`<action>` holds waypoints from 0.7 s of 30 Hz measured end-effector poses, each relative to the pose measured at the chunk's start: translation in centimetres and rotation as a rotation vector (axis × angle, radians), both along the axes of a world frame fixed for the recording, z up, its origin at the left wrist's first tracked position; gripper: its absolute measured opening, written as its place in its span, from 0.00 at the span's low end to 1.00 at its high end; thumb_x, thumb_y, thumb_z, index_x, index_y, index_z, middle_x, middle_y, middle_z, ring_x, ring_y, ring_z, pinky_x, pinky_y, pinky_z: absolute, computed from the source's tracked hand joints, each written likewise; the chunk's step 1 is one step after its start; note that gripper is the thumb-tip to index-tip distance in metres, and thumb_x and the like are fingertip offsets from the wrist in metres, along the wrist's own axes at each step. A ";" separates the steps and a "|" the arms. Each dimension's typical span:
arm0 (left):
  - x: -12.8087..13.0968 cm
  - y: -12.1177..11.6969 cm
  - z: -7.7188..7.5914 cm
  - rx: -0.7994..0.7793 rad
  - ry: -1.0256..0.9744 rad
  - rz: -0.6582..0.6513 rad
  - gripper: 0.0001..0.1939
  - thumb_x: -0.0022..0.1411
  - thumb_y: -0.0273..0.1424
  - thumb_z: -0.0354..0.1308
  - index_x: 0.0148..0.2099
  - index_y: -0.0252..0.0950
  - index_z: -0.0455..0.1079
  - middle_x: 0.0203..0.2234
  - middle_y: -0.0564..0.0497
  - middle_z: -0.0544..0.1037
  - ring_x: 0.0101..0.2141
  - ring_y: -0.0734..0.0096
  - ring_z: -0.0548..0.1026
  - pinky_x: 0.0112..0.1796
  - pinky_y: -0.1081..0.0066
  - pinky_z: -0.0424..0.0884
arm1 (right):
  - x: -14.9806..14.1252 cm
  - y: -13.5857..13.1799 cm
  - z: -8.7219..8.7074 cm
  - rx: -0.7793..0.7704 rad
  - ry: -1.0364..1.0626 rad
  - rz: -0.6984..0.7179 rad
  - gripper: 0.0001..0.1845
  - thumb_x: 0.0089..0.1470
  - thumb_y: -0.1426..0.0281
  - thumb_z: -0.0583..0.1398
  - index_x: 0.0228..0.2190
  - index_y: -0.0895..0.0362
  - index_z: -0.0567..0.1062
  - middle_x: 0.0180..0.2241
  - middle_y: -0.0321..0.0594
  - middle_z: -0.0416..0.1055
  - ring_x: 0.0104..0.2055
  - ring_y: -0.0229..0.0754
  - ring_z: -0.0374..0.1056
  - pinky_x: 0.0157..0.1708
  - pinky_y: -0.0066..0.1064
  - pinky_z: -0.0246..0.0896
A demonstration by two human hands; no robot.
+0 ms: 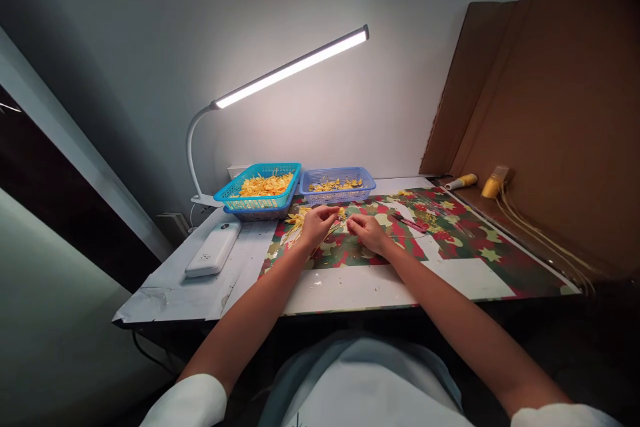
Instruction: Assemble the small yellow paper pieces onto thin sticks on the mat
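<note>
My left hand (319, 223) is closed in a pinch at the middle of the table, on a small yellow piece (342, 212) that shows at its fingertips. The piece is too small to name. Just to the right, my right hand (369, 232) has its fingers pressed together, close to the same piece. Whatever its fingertips hold is hidden. Beside and behind my left hand lies a bunch of yellow pieces on thin stems (296, 219). A tool with red handles (411, 223), perhaps pliers or scissors, rests right of my right hand.
A turquoise basket (227, 198) of yellow petal-like pieces and a purple-blue basket (337, 197) stand at the back. A white power bank (214, 250) lies left, below a lit lamp (295, 67). Cardboard (540, 100) walls the right side, near a glue-like tube (461, 181).
</note>
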State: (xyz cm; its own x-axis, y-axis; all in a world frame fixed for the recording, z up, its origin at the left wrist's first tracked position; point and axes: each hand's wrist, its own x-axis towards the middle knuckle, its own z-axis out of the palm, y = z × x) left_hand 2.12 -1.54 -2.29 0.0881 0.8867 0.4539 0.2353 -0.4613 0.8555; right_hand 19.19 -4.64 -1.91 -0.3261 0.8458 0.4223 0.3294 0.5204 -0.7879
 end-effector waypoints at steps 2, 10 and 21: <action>0.0 -0.1 -0.1 -0.048 0.008 -0.044 0.12 0.50 0.33 0.62 0.38 0.34 0.77 0.31 0.46 0.80 0.30 0.68 0.76 0.30 0.71 0.71 | 0.1 -0.2 0.1 -0.029 0.006 -0.003 0.16 0.54 0.63 0.51 0.19 0.56 0.63 0.20 0.33 0.60 0.24 0.35 0.56 0.27 0.27 0.52; 0.5 -0.7 -0.2 -0.116 0.101 -0.128 0.08 0.47 0.30 0.61 0.31 0.31 0.75 0.25 0.50 0.78 0.25 0.74 0.73 0.27 0.76 0.67 | 0.4 -0.1 -0.1 0.027 -0.021 -0.123 0.15 0.54 0.65 0.51 0.20 0.56 0.67 0.21 0.35 0.64 0.25 0.36 0.58 0.28 0.29 0.51; 0.8 -1.1 -0.4 -0.252 0.080 -0.247 0.20 0.44 0.42 0.67 0.33 0.30 0.75 0.18 0.50 0.75 0.17 0.75 0.69 0.18 0.76 0.61 | 0.4 -0.1 0.1 0.123 -0.008 -0.132 0.14 0.52 0.66 0.51 0.17 0.55 0.61 0.22 0.35 0.59 0.27 0.37 0.57 0.29 0.31 0.52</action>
State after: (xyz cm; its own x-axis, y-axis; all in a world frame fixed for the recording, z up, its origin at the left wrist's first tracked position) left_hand 2.91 -2.64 -2.70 0.3399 0.9174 0.2068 0.2140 -0.2896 0.9329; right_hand 19.54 -4.74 -1.81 -0.2189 0.8236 0.5232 0.4070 0.5644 -0.7182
